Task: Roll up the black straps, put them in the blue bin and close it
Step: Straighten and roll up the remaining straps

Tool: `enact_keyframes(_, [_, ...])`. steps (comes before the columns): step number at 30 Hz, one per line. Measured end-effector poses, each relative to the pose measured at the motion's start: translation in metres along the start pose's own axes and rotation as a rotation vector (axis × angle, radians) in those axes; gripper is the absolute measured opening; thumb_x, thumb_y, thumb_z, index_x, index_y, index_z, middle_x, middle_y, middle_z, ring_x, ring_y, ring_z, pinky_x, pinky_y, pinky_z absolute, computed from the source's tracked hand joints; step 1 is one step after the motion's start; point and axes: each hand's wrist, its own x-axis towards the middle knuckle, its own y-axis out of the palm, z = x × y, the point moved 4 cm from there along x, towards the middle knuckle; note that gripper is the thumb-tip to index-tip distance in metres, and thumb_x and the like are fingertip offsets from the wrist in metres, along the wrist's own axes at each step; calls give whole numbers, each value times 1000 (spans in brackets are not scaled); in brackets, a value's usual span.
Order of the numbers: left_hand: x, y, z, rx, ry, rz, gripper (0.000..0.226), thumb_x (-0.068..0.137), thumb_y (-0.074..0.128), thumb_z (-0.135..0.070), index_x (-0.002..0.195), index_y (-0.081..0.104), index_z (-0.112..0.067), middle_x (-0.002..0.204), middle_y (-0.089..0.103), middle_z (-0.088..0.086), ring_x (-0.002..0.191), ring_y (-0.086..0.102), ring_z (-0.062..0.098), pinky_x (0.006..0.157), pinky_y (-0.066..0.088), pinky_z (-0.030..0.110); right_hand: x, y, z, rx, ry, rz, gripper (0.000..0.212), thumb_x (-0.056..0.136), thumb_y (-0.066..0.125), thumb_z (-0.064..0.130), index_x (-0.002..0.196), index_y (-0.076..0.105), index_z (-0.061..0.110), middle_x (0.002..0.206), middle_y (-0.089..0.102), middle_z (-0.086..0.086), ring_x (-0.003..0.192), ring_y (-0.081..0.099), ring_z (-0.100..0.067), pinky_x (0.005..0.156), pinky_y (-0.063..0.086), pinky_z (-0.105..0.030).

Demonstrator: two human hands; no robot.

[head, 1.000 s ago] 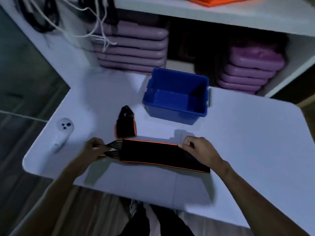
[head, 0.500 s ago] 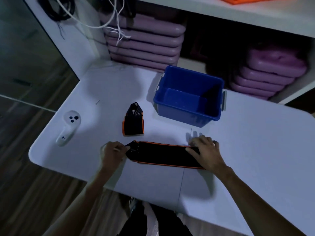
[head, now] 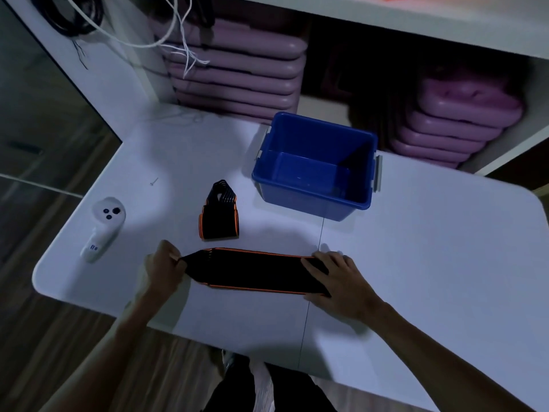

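Filling the middle of the frame, a pale white surface (head: 416,263) with rounded corners runs from lower left to the right edge, a thin seam crossing it near the centre. Dark wood-look floor (head: 44,337) shows at the left and along the bottom. Behind the surface, in the upper part of the frame, a white shelf unit (head: 386,28) holds two stacks of purple pads (head: 237,75), one at upper centre and one at upper right, the right stack partly lost in shadow. White cords (head: 184,52) and a dark coil of cable hang at upper left. The blue bin (head: 315,165) stands open and looks empty at centre, grey latches on its sides; no lid is visible. Just left of it lies a folded black strap (head: 219,218) with orange edging, untouched. Nearer the bottom, a long black strap (head: 255,272) with orange edges lies flat across the surface. The left hand (head: 162,270) pinches its tapered left end between fingers and thumb; the right hand (head: 335,281) lies flat with fingers spread on the right end, pressing it down and hiding that end. A white controller (head: 102,230) rests at left, well apart from the straps. Both forearms are cut off by the bottom edge, and dark clothing shows at bottom centre. The light is dim, so fine detail is hard to read.
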Motion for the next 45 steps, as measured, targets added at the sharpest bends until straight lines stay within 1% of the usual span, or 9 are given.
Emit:
enact_keyframes(8, [49,-33,28,-102,-73,-67,25,77,60,7,66,61,-16,61,67,19,49,65,31,53,57,52,-6,9,19,-8,-15,35,67,93,41,62,147,37,23,148,42,-10,123,47,-34,100,42,-50])
enact_keyframes(12, [50,-47,18,21,-24,-160,13,76,63,4,86,70,1,82,71,21,76,66,35,65,51,33,-11,19,55,47,-48,25,72,92,45,62,145,40,14,147,43,-16,119,47,-37,95,50,-48])
enact_keyframes(14, [39,-53,9,36,35,-270,19,80,62,0,98,67,4,98,67,26,90,62,40,74,46,39,-14,24,78,101,-75,68,80,90,43,68,146,38,12,151,38,-17,123,45,-37,99,48,-46])
enact_keyframes(19, [-6,-29,5,112,306,-264,26,81,61,-4,107,59,0,109,49,25,91,54,43,79,47,49,-29,15,84,287,-219,161,82,91,48,66,152,27,17,161,21,-8,138,33,-25,111,35,-36])
enact_keyframes(24, [-119,34,-45,54,829,-175,48,98,34,-32,83,66,2,98,54,9,91,51,21,82,45,27,-23,4,66,258,-398,141,57,95,59,32,147,37,20,147,42,-9,121,49,-29,95,48,-39])
enact_keyframes(29, [-179,124,-38,199,561,29,46,79,58,-52,112,54,-20,112,63,9,95,62,26,67,55,35,-5,8,73,139,-571,34,50,86,65,14,134,54,6,105,60,-17,87,55,-32,65,49,-38])
enact_keyframes(36, [-206,140,-49,283,397,-193,37,77,53,-23,111,51,-10,111,66,15,93,63,30,68,56,37,-7,15,78,94,-709,-85,33,85,53,9,116,63,2,101,63,-18,88,58,-36,59,51,-44])
enact_keyframes(40, [-211,132,-56,102,367,-278,26,86,54,-30,104,64,-14,108,64,4,96,55,19,81,45,28,-4,13,76,103,-786,-138,30,92,51,22,107,68,3,112,65,-16,97,59,-36,63,52,-42])
enact_keyframes(45, [-198,119,-56,-160,117,-310,18,90,58,-29,96,68,-17,88,69,2,81,62,18,70,50,32,13,5,74,222,-709,-16,30,98,48,31,103,69,11,102,69,-5,93,59,-23,70,52,-42])
